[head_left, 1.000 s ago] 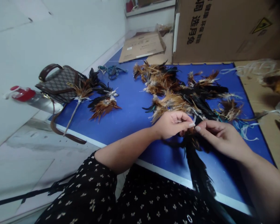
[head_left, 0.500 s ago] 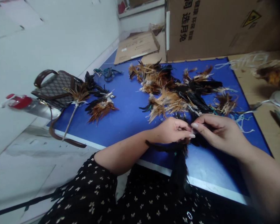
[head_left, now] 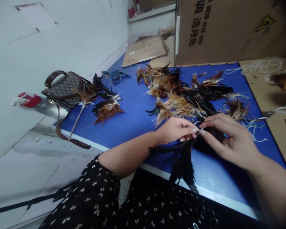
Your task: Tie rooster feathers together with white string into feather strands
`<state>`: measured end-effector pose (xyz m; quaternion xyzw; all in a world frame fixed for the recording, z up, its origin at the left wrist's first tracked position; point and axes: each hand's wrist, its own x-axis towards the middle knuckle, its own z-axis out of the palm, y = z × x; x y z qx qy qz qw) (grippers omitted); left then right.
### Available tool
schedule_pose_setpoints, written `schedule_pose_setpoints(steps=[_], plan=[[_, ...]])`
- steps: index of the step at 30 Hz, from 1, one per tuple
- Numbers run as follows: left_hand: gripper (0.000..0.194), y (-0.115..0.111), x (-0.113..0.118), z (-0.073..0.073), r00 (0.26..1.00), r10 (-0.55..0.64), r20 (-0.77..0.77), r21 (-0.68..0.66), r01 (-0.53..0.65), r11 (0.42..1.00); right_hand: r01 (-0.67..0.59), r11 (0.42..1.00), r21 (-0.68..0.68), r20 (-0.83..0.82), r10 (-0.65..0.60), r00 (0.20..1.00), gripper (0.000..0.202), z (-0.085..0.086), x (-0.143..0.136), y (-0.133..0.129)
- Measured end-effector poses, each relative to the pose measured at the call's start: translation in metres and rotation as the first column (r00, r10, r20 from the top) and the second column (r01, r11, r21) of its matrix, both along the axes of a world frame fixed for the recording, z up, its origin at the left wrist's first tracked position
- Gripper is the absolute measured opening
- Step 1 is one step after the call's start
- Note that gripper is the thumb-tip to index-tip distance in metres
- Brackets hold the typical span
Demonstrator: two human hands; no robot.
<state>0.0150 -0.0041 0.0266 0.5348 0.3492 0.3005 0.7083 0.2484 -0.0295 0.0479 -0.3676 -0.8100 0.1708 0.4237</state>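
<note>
My left hand (head_left: 174, 131) is closed in a pinch, with long black feathers (head_left: 185, 163) hanging below it over the table edge. My right hand (head_left: 232, 136) is pinched too, and its fingertips meet the left ones. Between them a thin pale strip of string (head_left: 197, 122) bends in a small loop. Just beyond the hands lies a heap of brown and tan feather bunches (head_left: 173, 103), with more black feathers (head_left: 202, 101) at its right. How the string runs around the feather quills is hidden by my fingers.
On the left are a patterned handbag (head_left: 62, 89), a red-capped bottle (head_left: 44, 106), a feather bunch on a stick (head_left: 76, 122) and brown feathers (head_left: 108, 111). A large cardboard box (head_left: 224, 35) stands behind the blue table (head_left: 133, 136). Loose white string (head_left: 259, 68) lies at the right.
My fingertips have shifted, and the pale string loop now shows between them. The black feathers hang more spread out. The whole view has moved slightly, with things appearing further right.
</note>
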Motion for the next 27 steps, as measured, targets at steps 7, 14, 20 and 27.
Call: schedule_pose_setpoints(steps=[7,14,20,27], plan=[[0.050,0.003,0.000,-0.006,0.994,0.082,0.079,-0.041,-0.079,0.996,-0.038,0.999,-0.018,-0.044,0.037,0.998,0.005,0.001,-0.008,-0.003],[0.047,0.003,0.000,-0.006,0.990,0.103,0.100,-0.022,-0.101,0.995,-0.084,0.986,-0.142,-0.057,0.076,0.995,0.012,-0.005,-0.004,-0.001],[0.046,0.001,-0.001,-0.010,0.994,0.066,0.084,0.029,-0.069,0.997,-0.077,0.957,-0.280,-0.068,0.060,0.996,0.023,-0.022,-0.006,0.002],[0.013,0.000,0.002,-0.011,0.967,0.252,0.039,0.513,-0.236,0.826,-0.082,0.880,-0.469,-0.196,-0.013,0.980,0.041,-0.018,-0.007,0.002]])
